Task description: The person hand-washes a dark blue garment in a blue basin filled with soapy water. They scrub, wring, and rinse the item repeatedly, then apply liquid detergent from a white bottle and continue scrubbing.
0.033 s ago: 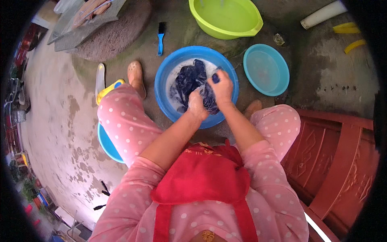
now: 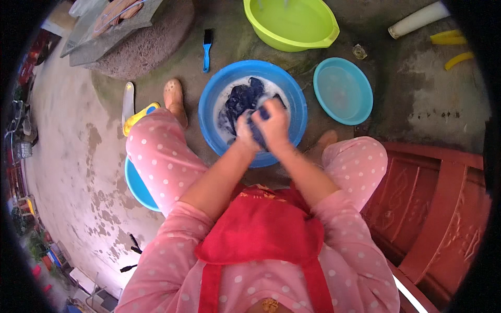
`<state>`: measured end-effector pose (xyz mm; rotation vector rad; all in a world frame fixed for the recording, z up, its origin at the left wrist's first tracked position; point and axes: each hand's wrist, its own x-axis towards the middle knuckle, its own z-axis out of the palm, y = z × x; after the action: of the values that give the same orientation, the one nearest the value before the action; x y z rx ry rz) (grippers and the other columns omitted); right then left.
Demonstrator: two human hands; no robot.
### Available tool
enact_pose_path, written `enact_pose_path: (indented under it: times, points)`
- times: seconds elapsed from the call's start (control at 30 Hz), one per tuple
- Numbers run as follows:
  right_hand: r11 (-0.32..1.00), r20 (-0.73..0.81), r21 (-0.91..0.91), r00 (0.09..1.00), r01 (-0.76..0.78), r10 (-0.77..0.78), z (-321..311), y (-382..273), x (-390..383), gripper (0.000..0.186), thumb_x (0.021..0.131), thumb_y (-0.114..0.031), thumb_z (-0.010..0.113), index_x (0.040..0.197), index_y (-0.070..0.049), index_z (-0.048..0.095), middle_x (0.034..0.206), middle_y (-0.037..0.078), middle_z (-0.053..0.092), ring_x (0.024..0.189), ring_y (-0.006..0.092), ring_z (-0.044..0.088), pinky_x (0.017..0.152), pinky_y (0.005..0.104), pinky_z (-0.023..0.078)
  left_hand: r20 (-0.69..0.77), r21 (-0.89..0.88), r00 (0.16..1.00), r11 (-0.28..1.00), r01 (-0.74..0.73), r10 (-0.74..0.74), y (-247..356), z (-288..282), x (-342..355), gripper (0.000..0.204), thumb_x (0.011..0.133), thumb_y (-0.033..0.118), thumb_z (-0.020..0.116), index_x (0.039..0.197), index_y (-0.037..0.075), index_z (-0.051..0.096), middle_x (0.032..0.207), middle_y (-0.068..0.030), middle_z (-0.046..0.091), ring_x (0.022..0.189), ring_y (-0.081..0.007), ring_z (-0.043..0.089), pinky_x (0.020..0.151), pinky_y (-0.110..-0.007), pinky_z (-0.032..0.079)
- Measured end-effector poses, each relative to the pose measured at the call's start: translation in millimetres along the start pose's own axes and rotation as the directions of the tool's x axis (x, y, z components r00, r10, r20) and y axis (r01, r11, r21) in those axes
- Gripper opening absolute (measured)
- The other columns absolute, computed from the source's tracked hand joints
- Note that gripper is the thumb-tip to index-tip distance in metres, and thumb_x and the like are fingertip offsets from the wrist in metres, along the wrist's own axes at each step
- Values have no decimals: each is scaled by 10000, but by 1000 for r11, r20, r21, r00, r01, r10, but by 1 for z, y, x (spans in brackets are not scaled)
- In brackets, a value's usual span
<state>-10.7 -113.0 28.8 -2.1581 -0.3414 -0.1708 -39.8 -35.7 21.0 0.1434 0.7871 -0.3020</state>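
A: Hands first. What are they on?

B: Both over the blue basin (image 2: pixel 297 112). Left hand (image 2: pixel 244 130) and right hand (image 2: pixel 272 124) are pressed together, each clenched on a bunch of the dark blue cloth (image 2: pixel 241 101). Tight grip, fingers curled, cloth squeezed between the two fists.

A: Where does the cloth sit?

B: Mostly in the blue basin, lying in whitish soapy water; the near end is lifted up into the hands. Basin sits on the concrete ground (image 2: pixel 78 156) between the person's knees.

A: Body position?

B: Seated low, pink polka-dot trousers, red apron (image 2: pixel 261 235) over a pink dotted top. Bare left foot (image 2: pixel 174 99) just beside the basin's left rim. Right foot (image 2: pixel 326 142) near the lower right rim, partly hidden.

A: Around it?

B: Green basin (image 2: pixel 318 39) beyond the blue one, holding pale water. Smaller teal basin (image 2: pixel 365 96) to the right, just beside the blue basin, looks to hold clear water. Blue scrub brush (image 2: pixel 206 49) on the ground, upper left of the blue basin. Another blue tub (image 2: pixel 136 188) under the left thigh, mostly covered. Yellow and white sandal (image 2: pixel 136 117) by the left knee.

A: Right side?

B: Red carved wooden piece (image 2: pixel 438 208), close to the right knee. White cylinder (image 2: pixel 417 20) and yellow objects (image 2: pixel 449 37) far top right; can't tell what they are.
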Motion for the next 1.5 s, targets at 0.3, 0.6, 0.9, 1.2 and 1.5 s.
enact_pose_path:
  times: [0.3, 0.6, 0.9, 1.2, 1.5]
  points:
    - [990, -133, -57, 984, -127, 118, -25, 55, 43, 322, 721, -256, 702, 914, -23, 589, 898, 144, 577, 837, 337, 570, 731, 401, 450, 91, 391, 969, 887, -246, 229, 3, 2, 16, 240, 908, 223, 400, 1090, 130, 525, 983, -80, 629, 897, -270, 614, 823, -451, 483]
    - [940, 204, 15, 920, 340, -336, -30, -44, 1, 189, 657, -126, 709, 760, -65, 562, 826, 117, 537, 839, 320, 512, 729, 405, 396, 475, 78, 875, 995, 61, -91, 38, -19, 29, 838, 762, 723, 420, 1328, 104, 389, 1322, -179, 422, 1176, -435, 411, 1008, -642, 224]
    - [983, -119, 54, 976, -178, 183, -15, 21, 23, 142, 693, -158, 659, 722, -52, 568, 695, 150, 554, 676, 349, 555, 629, 406, 462, 224, 214, 964, 957, -195, 146, -5, -2, 16, 223, 855, 209, 446, 991, 91, 578, 959, -79, 627, 881, -230, 608, 810, -415, 493]
    - [939, -68, -75, 941, -335, 330, -18, 27, 22, 157, 752, -184, 587, 751, -27, 588, 743, 208, 590, 707, 390, 568, 634, 438, 453, 123, 274, 966, 928, -253, 228, -13, 3, 12, 331, 835, 304, 409, 1003, 88, 596, 986, -105, 634, 885, -242, 611, 795, -409, 488]
    - [890, -83, 6, 887, -456, 455, 5, 60, 14, 189, 746, -221, 591, 709, -38, 563, 717, 212, 596, 673, 410, 576, 616, 470, 450, 54, 323, 955, 899, -294, 293, -21, 1, 18, 393, 827, 325, 393, 999, 31, 589, 919, -110, 641, 840, -299, 612, 815, -410, 482]
